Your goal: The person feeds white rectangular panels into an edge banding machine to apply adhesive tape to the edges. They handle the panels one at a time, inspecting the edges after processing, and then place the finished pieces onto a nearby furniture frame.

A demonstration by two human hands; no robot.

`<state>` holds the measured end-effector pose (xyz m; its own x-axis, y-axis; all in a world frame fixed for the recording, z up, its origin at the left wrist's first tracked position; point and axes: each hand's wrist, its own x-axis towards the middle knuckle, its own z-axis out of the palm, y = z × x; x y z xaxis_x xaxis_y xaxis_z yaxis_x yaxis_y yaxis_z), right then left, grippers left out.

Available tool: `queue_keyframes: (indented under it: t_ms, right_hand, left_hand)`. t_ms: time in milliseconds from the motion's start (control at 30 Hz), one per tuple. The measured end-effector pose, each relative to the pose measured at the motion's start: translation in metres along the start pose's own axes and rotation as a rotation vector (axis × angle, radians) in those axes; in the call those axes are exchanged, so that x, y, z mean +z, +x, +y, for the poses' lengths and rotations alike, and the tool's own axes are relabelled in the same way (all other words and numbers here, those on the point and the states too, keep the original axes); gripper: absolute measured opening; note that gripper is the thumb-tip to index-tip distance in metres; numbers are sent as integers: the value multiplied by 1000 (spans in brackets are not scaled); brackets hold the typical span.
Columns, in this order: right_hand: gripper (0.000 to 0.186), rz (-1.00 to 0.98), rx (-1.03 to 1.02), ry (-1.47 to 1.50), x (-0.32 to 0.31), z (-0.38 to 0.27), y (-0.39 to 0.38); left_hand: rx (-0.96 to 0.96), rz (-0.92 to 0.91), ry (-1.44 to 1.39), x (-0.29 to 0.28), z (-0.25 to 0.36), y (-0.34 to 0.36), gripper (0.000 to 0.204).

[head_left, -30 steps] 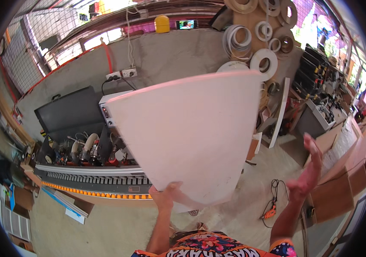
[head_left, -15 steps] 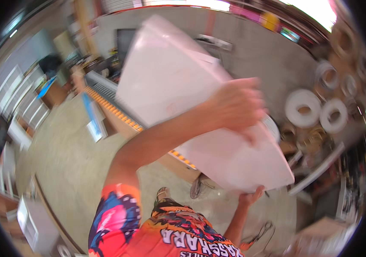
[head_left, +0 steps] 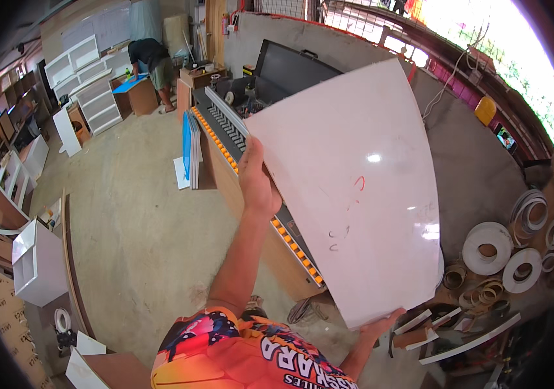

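Note:
A large glossy white panel, with small red and dark marks on its face, is held up tilted in front of me. My left hand grips its left edge, some fingers hidden behind the board. My right hand holds the bottom edge near the lower right corner, its fingers partly out of sight. Behind the panel is a long machine with a row of orange rollers along its wooden side, partly covered by the board.
At the far left a person bends over a blue-topped box. Rolls of white edging strip hang on the right, with offcuts beneath. A white cabinet stands left, beside a long wooden strip.
My left hand has gone from across the panel's face, near its far edge, to its left edge. The panel has turned, and my view has shifted. My right hand stays at the bottom edge.

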<state>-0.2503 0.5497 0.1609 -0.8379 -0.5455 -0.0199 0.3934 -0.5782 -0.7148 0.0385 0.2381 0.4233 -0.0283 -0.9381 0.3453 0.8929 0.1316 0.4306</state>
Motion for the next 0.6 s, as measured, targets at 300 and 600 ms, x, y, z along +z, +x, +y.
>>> queue_keyframes:
  t_ms: [300,600]
  right_hand:
    - [80,30,105,82,-37,42,-51]
    - [84,230,62,108,-84,17,-71]
  left_hand:
    - [-240,-229,122,-35,-23,-8,39]
    - [-146,-324,341,27,-77,-40,51]
